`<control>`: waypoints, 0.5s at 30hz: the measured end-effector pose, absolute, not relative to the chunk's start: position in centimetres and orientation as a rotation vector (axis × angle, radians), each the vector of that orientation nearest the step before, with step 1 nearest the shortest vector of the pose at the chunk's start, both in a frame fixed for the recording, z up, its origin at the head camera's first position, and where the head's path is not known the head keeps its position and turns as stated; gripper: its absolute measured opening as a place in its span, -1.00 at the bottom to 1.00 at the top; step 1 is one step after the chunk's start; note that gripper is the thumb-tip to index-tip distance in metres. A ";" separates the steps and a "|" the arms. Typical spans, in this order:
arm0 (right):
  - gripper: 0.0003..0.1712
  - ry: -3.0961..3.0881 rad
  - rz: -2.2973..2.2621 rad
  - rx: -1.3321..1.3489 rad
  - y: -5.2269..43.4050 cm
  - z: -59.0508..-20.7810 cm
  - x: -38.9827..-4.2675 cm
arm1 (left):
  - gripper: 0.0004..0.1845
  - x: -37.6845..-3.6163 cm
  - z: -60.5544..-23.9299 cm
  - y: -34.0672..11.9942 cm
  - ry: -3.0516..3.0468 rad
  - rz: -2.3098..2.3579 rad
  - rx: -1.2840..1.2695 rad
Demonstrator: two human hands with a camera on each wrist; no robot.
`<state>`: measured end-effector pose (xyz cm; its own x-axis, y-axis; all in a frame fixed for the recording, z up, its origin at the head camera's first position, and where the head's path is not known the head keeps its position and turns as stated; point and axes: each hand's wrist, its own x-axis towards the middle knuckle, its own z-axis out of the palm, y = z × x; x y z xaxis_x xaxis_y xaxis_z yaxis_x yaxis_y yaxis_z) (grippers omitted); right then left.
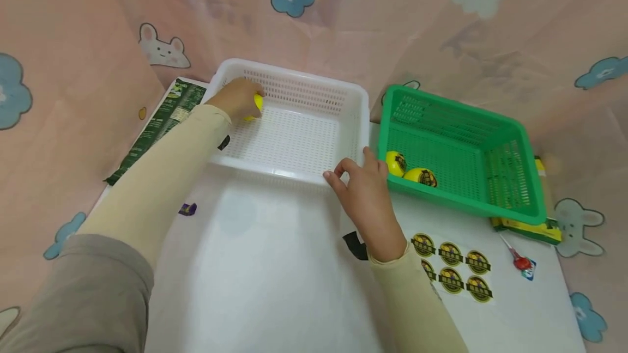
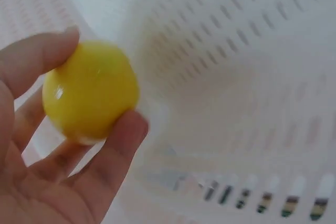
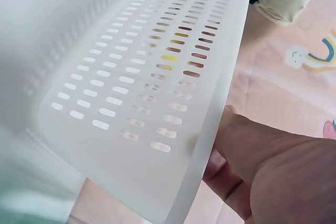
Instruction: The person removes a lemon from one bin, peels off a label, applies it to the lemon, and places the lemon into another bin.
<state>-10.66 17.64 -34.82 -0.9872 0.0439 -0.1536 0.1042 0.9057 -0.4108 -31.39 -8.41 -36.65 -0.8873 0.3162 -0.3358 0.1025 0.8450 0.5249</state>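
Observation:
My left hand [image 1: 239, 99] reaches into the far left corner of a white perforated basket [image 1: 294, 73] and holds a plain yellow ball [image 1: 257, 103]. In the left wrist view the ball [image 2: 90, 92] sits pinched between the thumb and fingers [image 2: 122, 140], close to the basket wall [image 2: 236, 77]. My right hand [image 1: 364, 189] grips the basket's near rim at its front right corner. In the right wrist view that hand [image 3: 273, 171] lies against the rim and outer wall [image 3: 131, 87].
A green basket [image 1: 461, 203] to the right holds two yellow balls with dark stickers [image 1: 395, 163] [image 1: 421, 177]. A sheet of round stickers [image 1: 451, 266] lies near my right wrist. A green packet [image 1: 162, 124] lies left of the white basket. Pink patterned cloth surrounds the white table.

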 end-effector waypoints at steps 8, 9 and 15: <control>-0.65 2.922 -0.628 0.119 17.6 -34.9 -10.6 | -0.36 -27.5 -32.5 -6.4 2.744 1.158 0.307; -0.65 2.924 -0.632 0.115 17.6 -34.9 -10.6 | -0.36 -26.7 -31.8 -6.1 2.743 1.198 0.308; -0.64 2.929 -0.656 0.110 17.4 -34.9 -10.8 | -0.38 -21.0 -28.2 -4.8 2.665 1.301 0.456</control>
<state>-10.76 17.42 -34.88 -0.9878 0.0411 -0.1502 0.1012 0.9024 -0.4188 -21.04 -4.76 -28.20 -0.9441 0.3297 0.0059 0.2075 0.5799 0.7878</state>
